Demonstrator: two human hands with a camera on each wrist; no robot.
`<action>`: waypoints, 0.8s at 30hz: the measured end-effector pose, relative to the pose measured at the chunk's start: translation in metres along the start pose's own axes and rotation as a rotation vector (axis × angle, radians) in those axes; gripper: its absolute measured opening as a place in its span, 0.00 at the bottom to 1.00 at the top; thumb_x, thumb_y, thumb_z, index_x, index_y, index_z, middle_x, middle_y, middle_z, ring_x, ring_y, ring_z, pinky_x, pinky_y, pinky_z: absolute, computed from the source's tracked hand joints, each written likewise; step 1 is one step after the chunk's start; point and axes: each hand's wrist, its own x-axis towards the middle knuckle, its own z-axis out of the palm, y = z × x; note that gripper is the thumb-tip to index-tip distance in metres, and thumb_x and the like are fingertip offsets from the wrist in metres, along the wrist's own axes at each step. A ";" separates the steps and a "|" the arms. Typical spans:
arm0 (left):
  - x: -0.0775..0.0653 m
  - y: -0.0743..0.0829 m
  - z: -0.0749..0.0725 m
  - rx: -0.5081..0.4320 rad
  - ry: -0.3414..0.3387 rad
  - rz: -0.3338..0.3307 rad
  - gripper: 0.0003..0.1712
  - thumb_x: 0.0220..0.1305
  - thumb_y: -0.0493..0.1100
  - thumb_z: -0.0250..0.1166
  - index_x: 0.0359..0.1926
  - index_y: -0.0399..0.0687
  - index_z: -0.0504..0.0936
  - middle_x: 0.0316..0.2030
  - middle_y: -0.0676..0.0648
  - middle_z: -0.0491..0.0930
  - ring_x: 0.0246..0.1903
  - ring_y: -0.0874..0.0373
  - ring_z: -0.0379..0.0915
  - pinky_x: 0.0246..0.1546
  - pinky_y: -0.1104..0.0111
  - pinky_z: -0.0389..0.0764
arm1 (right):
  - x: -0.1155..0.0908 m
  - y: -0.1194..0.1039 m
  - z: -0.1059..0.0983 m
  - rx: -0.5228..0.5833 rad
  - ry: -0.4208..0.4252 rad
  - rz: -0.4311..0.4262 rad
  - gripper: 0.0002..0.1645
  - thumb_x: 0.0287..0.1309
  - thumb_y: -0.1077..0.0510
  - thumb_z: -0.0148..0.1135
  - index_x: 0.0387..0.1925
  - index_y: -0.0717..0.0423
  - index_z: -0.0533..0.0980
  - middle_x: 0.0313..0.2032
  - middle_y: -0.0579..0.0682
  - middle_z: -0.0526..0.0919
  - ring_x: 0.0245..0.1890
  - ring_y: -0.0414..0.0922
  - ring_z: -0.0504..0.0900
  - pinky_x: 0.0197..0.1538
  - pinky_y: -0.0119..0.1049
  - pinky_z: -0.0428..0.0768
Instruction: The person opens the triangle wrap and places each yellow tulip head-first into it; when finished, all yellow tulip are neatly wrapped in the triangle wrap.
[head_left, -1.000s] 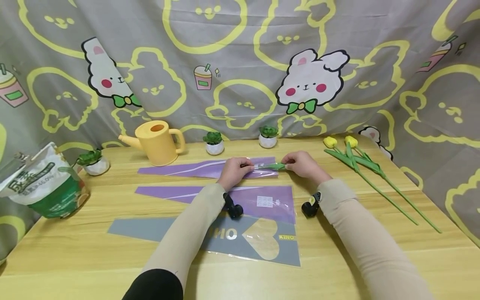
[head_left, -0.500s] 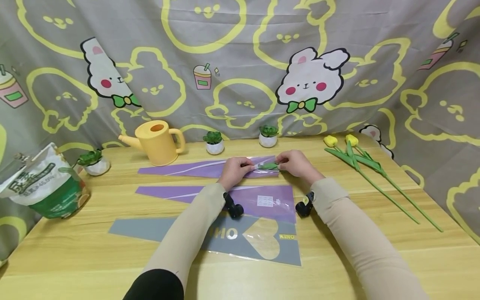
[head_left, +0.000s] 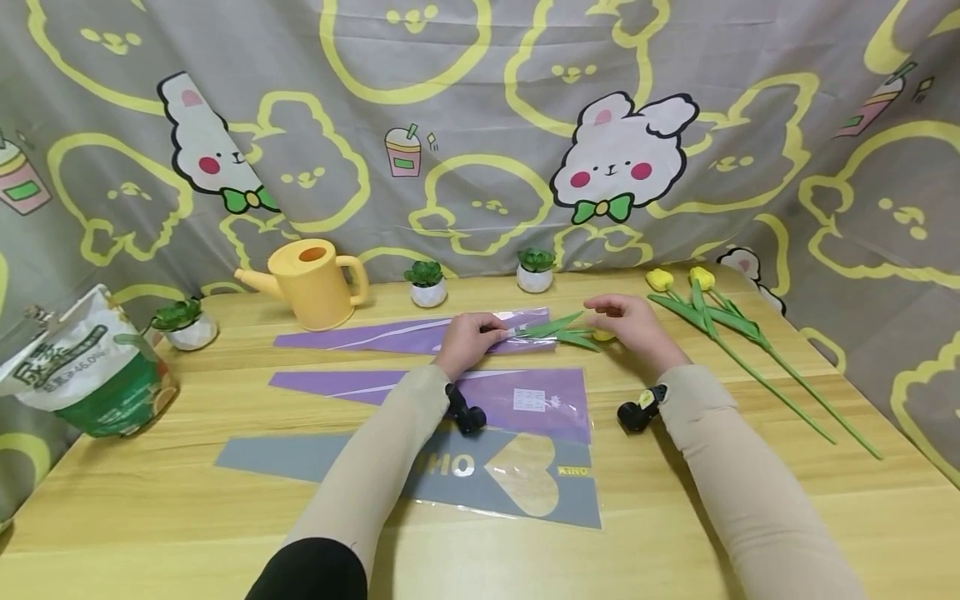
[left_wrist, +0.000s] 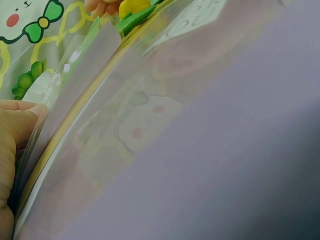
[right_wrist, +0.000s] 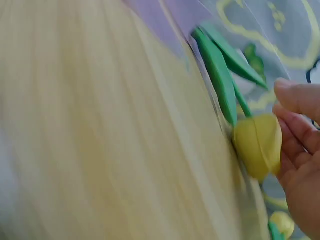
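My left hand (head_left: 472,340) pinches the edge of the far purple flower sleeve (head_left: 408,337). The left wrist view shows the thumb (left_wrist: 36,109) on its clear film. A yellow tulip (right_wrist: 257,145) lies partly in that sleeve, with its green leaves (head_left: 558,330) fanned out past the sleeve's right end. My right hand (head_left: 630,327) is beside the tulip's head, thumb and fingers apart. Whether the fingers touch the petals is hard to tell. A second purple sleeve (head_left: 480,398) and a grey sleeve with a gold heart (head_left: 288,458) lie nearer to me.
Two more yellow tulips (head_left: 712,329) lie at the right of the wooden table (head_left: 150,517). Along the back stand a yellow watering can (head_left: 318,287) and small potted plants (head_left: 535,271). A green and white bag (head_left: 97,367) is at the left, before a patterned curtain (head_left: 465,100).
My right hand moved left along the leaves, then drew back right and loosened. The leaves, gathered together before, now spread apart and the yellow head shows. My left hand stayed put.
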 end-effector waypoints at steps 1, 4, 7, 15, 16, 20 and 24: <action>0.000 0.000 0.000 0.001 -0.003 -0.001 0.05 0.57 0.44 0.67 0.31 0.49 0.86 0.33 0.52 0.84 0.38 0.58 0.78 0.46 0.64 0.74 | -0.001 0.003 -0.002 0.015 -0.001 0.005 0.24 0.60 0.56 0.59 0.57 0.60 0.71 0.54 0.59 0.73 0.52 0.51 0.70 0.54 0.41 0.68; 0.000 0.001 0.000 0.003 -0.004 0.003 0.04 0.57 0.43 0.67 0.31 0.49 0.86 0.33 0.52 0.84 0.38 0.58 0.77 0.46 0.64 0.74 | -0.005 0.010 -0.009 0.034 -0.018 -0.010 0.25 0.62 0.56 0.56 0.59 0.61 0.69 0.57 0.60 0.71 0.54 0.52 0.69 0.54 0.40 0.68; 0.000 0.000 0.001 0.003 -0.003 0.009 0.04 0.56 0.43 0.67 0.31 0.49 0.86 0.33 0.52 0.84 0.38 0.58 0.77 0.45 0.65 0.74 | -0.009 0.015 -0.014 0.068 -0.039 -0.013 0.26 0.63 0.59 0.54 0.61 0.62 0.66 0.61 0.61 0.67 0.58 0.53 0.66 0.59 0.43 0.65; -0.001 0.000 0.002 -0.009 -0.018 -0.018 0.04 0.57 0.43 0.67 0.32 0.48 0.86 0.34 0.51 0.84 0.40 0.57 0.77 0.48 0.64 0.74 | -0.014 0.025 -0.018 0.131 -0.079 0.050 0.25 0.65 0.64 0.47 0.63 0.64 0.63 0.63 0.62 0.64 0.63 0.55 0.61 0.64 0.48 0.58; -0.001 0.000 0.002 -0.011 -0.018 -0.022 0.04 0.57 0.43 0.67 0.32 0.48 0.86 0.35 0.51 0.84 0.40 0.57 0.77 0.48 0.64 0.74 | -0.014 0.025 -0.018 0.127 -0.075 0.052 0.25 0.65 0.64 0.48 0.63 0.64 0.63 0.63 0.62 0.65 0.63 0.54 0.61 0.64 0.47 0.59; 0.000 0.002 0.001 -0.002 -0.022 -0.027 0.05 0.56 0.43 0.67 0.32 0.48 0.86 0.35 0.50 0.84 0.41 0.56 0.77 0.48 0.63 0.73 | -0.014 0.026 -0.016 0.089 -0.029 0.048 0.23 0.65 0.62 0.49 0.60 0.63 0.66 0.61 0.62 0.68 0.61 0.54 0.63 0.62 0.45 0.62; 0.003 0.005 0.001 0.031 -0.039 -0.046 0.04 0.57 0.43 0.67 0.32 0.49 0.86 0.35 0.51 0.84 0.41 0.56 0.77 0.48 0.63 0.73 | -0.014 0.025 -0.015 0.057 0.010 0.044 0.22 0.64 0.62 0.51 0.58 0.63 0.69 0.58 0.62 0.70 0.58 0.53 0.66 0.57 0.39 0.66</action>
